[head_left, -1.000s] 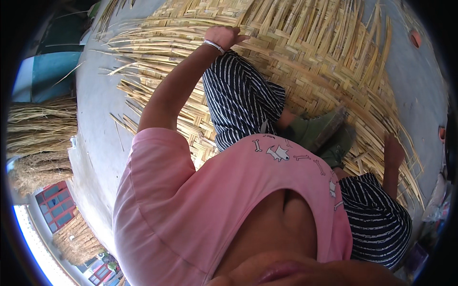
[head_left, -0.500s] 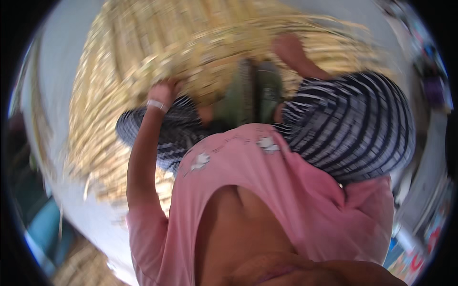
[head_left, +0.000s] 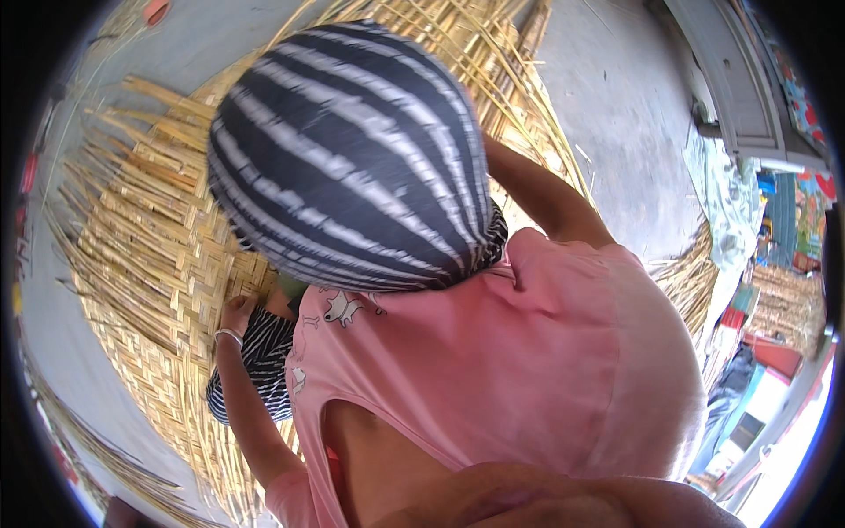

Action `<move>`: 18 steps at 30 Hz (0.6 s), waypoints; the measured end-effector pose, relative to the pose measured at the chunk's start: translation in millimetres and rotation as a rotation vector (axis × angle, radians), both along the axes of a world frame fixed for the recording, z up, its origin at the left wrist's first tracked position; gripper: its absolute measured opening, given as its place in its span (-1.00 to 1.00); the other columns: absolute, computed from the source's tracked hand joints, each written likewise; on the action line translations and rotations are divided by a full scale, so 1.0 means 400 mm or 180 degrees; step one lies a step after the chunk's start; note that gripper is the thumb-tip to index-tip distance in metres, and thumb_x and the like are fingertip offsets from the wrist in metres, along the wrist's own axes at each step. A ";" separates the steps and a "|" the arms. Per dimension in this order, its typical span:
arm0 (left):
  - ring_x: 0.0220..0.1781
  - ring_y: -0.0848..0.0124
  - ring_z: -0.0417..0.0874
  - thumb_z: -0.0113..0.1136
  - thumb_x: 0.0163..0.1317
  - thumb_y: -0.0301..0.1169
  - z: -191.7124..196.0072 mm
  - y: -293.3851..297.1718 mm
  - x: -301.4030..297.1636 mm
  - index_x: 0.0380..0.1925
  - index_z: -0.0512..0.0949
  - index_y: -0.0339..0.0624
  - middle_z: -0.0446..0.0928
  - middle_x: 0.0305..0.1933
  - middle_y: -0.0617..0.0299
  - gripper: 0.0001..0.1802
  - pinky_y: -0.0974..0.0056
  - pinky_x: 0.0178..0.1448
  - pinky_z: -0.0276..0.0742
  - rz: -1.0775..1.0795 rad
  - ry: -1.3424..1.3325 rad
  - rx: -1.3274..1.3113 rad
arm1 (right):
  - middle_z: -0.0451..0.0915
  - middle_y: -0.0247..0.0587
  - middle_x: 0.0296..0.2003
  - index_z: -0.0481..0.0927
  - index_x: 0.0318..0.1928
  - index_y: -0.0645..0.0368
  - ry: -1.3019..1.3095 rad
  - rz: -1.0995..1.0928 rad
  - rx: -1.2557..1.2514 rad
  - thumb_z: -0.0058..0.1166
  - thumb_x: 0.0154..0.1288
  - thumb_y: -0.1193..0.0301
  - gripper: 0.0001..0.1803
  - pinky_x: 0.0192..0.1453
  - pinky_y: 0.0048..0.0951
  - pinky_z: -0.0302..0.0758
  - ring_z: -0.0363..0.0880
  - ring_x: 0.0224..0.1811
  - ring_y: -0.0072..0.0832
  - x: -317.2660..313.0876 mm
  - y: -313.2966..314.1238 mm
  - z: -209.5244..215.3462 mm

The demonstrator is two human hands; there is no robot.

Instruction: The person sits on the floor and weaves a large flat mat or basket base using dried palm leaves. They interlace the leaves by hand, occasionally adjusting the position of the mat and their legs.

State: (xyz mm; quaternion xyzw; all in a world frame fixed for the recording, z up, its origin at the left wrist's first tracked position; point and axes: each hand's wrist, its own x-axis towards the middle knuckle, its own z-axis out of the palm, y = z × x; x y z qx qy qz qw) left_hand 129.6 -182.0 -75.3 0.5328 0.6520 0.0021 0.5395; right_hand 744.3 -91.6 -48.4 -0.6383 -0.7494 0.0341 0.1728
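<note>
A large woven mat of pale yellow split-reed strips (head_left: 207,273) lies on the floor under me, with long unwoven strip ends (head_left: 132,238) sticking out along its left side. My left hand (head_left: 238,312), with a light band at the wrist, is down at the weave beside my folded left leg. Its fingers look curled; what they hold, if anything, is too small to make out. My right forearm (head_left: 554,198) reaches forward past my raised striped knee (head_left: 352,158), which hides the right hand. Beyond the knee, loose strips (head_left: 493,53) cross over the mat's far part.
Grey floor (head_left: 616,106) surrounds the mat. A bundle of reeds (head_left: 691,282) lies to my right, near a pale crumpled sheet (head_left: 722,194) and a grey cabinet-like piece (head_left: 731,79). More strips (head_left: 114,475) lie at the lower left. A small orange-red object (head_left: 157,11) sits at the far left.
My view has swung right and my right knee now stands tall in front. The right hand area has gone behind it. My left hand remains at the mat near my left leg.
</note>
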 end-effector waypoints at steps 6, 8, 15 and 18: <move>-0.40 0.55 0.44 0.31 0.31 -0.16 -0.023 -0.011 0.030 -0.40 0.67 -0.31 0.61 -0.46 0.32 -0.63 0.29 -0.26 0.42 -0.0063 0.0499 0.0107 | 0.58 -0.19 0.17 0.62 0.12 -0.11 -0.0188 -0.2784 -0.0608 0.13 0.36 0.10 -0.62 0.44 -0.07 0.27 0.39 0.35 -0.17 0.295 -0.179 0.061; -0.39 0.53 0.50 0.31 0.31 -0.12 -0.044 -0.009 0.013 -0.36 0.69 -0.33 0.66 -0.43 0.26 -0.59 0.27 -0.23 0.46 -0.0068 0.0456 -0.0041 | 0.57 -0.27 0.18 0.62 0.12 -0.11 -0.0271 -0.3053 -0.1077 0.14 0.32 0.03 -0.57 0.39 -0.04 0.32 0.41 0.33 -0.23 0.340 -0.218 0.033; -0.45 0.41 0.54 0.31 0.23 -0.06 0.058 -0.004 0.069 -0.41 0.67 -0.30 0.63 -0.51 0.11 -0.56 0.19 -0.24 0.49 -0.0444 0.1016 0.0111 | 0.62 -0.13 0.11 0.63 0.11 -0.12 0.0489 -0.3087 -0.1695 0.08 0.36 0.09 -0.62 0.27 -0.12 0.45 0.55 0.21 -0.11 0.367 -0.222 -0.025; -0.46 0.31 0.56 0.27 0.23 -0.01 0.065 -0.006 0.050 -0.43 0.63 -0.32 0.61 -0.51 0.02 -0.51 0.14 -0.22 0.48 -0.0627 0.1125 0.0265 | 0.62 -0.07 0.13 0.59 0.14 -0.12 0.0662 -0.3181 -0.1790 0.09 0.37 0.08 -0.60 0.29 -0.13 0.45 0.54 0.24 -0.10 0.380 -0.203 -0.033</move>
